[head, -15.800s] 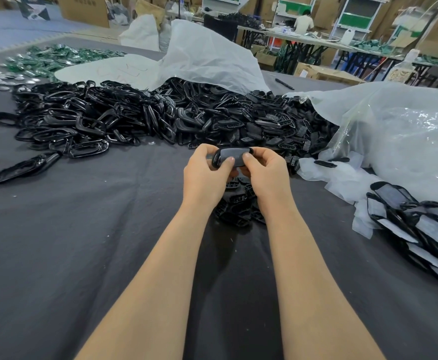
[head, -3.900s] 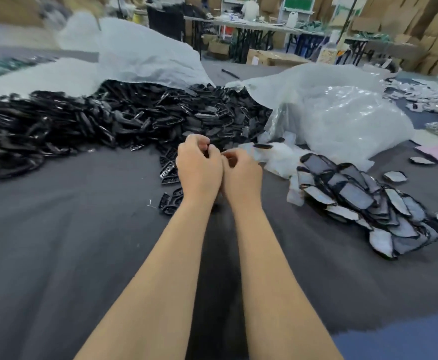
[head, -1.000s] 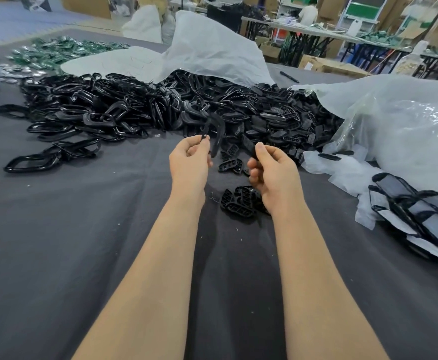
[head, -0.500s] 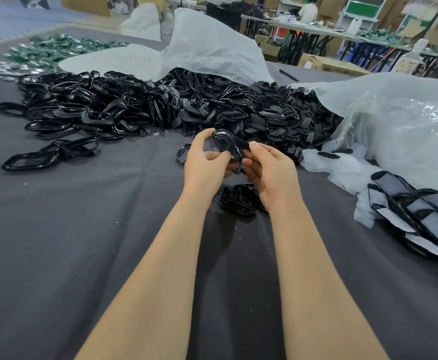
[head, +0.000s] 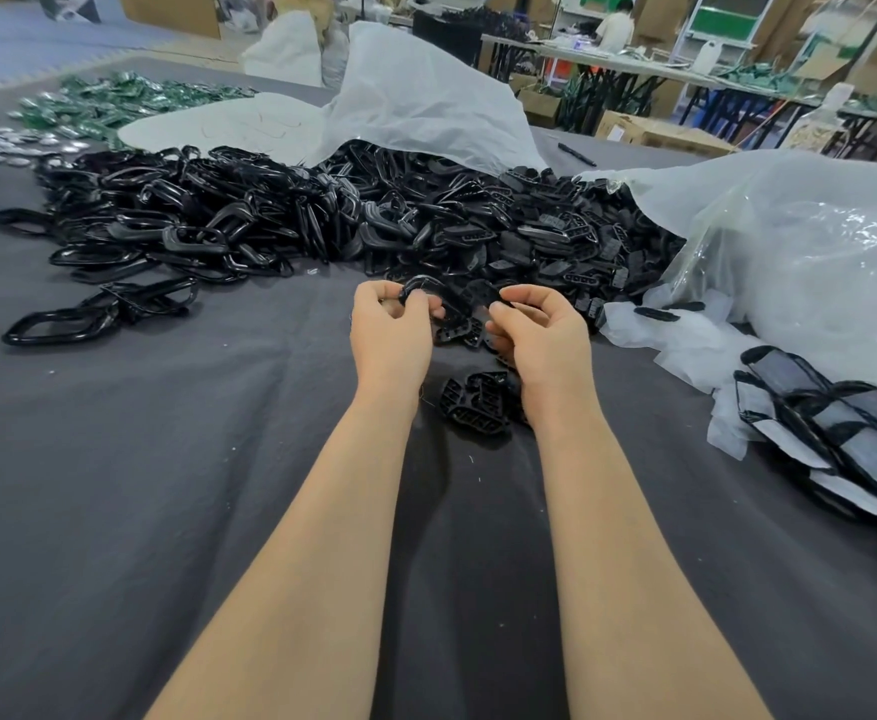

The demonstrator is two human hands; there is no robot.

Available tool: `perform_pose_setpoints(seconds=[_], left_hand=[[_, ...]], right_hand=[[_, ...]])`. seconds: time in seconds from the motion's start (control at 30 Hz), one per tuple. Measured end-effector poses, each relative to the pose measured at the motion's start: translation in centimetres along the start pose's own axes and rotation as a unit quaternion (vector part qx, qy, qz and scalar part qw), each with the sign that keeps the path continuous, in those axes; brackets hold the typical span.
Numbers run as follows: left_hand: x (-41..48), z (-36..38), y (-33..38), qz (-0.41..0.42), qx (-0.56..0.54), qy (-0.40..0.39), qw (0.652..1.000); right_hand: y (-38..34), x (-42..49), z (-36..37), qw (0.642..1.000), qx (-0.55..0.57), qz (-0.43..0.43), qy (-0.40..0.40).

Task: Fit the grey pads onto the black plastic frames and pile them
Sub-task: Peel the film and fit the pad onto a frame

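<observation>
My left hand (head: 389,330) pinches one end of a black plastic frame (head: 439,293) just above the dark cloth. My right hand (head: 535,330) has its fingers curled at the frame's other end, pinching a small black ribbed piece (head: 483,292). A big heap of black frames (head: 322,215) lies behind my hands. Several ribbed black pieces (head: 475,402) lie between my wrists. A pile of finished frames with grey pads (head: 841,444) sits at the right.
The table is covered by a dark grey cloth (head: 140,485). White plastic bags (head: 789,252) bulge at the right and back. Green packets (head: 114,101) lie far left. A person works at a distant table (head: 615,23).
My hands have drawn slightly apart and dropped a little; the black frame still spans between them, now held at its two ends.
</observation>
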State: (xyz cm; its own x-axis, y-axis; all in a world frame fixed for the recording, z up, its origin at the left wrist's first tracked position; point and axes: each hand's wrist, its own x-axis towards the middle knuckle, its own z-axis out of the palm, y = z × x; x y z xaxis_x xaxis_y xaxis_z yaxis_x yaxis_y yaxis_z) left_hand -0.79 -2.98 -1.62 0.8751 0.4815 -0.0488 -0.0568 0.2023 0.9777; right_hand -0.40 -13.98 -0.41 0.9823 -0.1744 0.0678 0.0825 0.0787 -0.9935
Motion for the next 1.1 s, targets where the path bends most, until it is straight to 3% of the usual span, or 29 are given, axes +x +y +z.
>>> perform_pose_setpoints(seconds=[0.33,0.53,1.1], left_hand=[[-0.16,0.02,0.15,-0.026,-0.064,-0.012,0.998],[-0.28,0.09,0.24,-0.017,-0.050,-0.039,0.998],[-0.18,0.21,-0.16,0.025,0.017,-0.020,0.999]], right_hand=[[-0.02,-0.18,0.10,0.999,0.044,-0.006,-0.005],[0.10,0.08,0.02,0.997,0.071,0.005,0.007],[-0.18,-0.12,-0.08,0.993,0.109,0.045,0.013]])
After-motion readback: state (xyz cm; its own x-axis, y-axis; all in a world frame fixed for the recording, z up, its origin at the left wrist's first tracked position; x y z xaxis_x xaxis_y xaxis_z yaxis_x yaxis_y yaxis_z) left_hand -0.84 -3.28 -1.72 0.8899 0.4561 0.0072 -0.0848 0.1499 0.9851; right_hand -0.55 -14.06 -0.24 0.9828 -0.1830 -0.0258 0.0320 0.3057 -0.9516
